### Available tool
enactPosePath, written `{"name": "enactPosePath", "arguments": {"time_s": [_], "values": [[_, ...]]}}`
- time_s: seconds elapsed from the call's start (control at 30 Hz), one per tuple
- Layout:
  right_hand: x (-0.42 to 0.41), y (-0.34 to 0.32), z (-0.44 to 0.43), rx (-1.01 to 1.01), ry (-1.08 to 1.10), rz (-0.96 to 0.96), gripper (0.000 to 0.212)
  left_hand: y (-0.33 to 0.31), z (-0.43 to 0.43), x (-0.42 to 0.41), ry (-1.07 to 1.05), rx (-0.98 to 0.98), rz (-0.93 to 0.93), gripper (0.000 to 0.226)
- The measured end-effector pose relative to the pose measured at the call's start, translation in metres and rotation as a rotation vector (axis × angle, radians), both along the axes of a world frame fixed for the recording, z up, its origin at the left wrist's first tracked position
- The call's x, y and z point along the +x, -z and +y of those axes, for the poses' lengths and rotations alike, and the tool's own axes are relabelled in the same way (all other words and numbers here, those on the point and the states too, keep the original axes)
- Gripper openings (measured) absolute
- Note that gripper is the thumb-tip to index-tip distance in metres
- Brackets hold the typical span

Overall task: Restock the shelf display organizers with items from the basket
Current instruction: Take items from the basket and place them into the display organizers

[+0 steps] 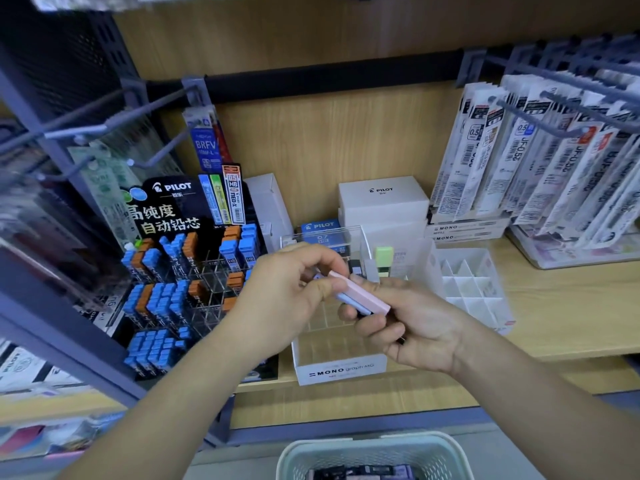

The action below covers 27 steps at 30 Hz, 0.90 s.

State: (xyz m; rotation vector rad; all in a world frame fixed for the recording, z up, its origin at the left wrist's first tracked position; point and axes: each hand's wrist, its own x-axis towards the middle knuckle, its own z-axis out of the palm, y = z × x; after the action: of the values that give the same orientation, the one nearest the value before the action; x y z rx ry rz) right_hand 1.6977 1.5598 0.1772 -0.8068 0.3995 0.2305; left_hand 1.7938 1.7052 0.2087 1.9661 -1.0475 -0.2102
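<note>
Both my grips meet in front of the shelf [571, 306], just above the MONO organizer [339, 370]. My left grip [277, 292] is curled, thumb and fingertips pinching the upper-left end of a pink case [360, 294]. My right grip [408, 320] holds the other end, thumb pressed on top and fingers curled underneath. A blue case [353, 303] lies against the pink one's underside, held in the same right grip. The organizer's front cells below my hands look unfilled; a green item [383, 254] stands in a cell near its back. To its left is the Pilot display [173, 271], packed with blue and orange tubes. A white divider tray [467, 282] sits to its right. The basket [311, 455] is below the shelf at the bottom edge, its contents mostly cut off.
</note>
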Motion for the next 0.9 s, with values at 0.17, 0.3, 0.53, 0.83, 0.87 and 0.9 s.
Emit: {"name": "enactPosePath", "arguments": {"time_s": [0.17,0.3,0.53,0.83,0.87,0.9], "values": [[0.003,0.004,-0.008,-0.172,0.041,-0.002,0.020,-0.004,0.003,0.023,-0.067,0.025,0.102,0.014],[0.002,0.000,-0.023,-0.393,0.146,0.019,0.013,-0.015,-0.001,0.054,-0.231,0.029,-0.045,0.011],[-0.001,-0.006,-0.033,-0.409,0.240,0.002,0.014,-0.010,-0.031,0.072,-0.248,0.280,-0.307,0.011],[0.001,-0.004,-0.032,-0.352,0.255,0.011,0.012,0.003,-0.056,0.069,-0.075,0.529,-0.580,0.019],[0.000,-0.004,-0.031,-0.342,0.254,0.017,0.011,0.004,-0.057,0.068,-0.089,0.522,-0.592,0.020],[0.000,-0.004,-0.030,-0.331,0.248,0.022,0.011,0.004,-0.058,0.068,-0.105,0.512,-0.597,0.021]]}}
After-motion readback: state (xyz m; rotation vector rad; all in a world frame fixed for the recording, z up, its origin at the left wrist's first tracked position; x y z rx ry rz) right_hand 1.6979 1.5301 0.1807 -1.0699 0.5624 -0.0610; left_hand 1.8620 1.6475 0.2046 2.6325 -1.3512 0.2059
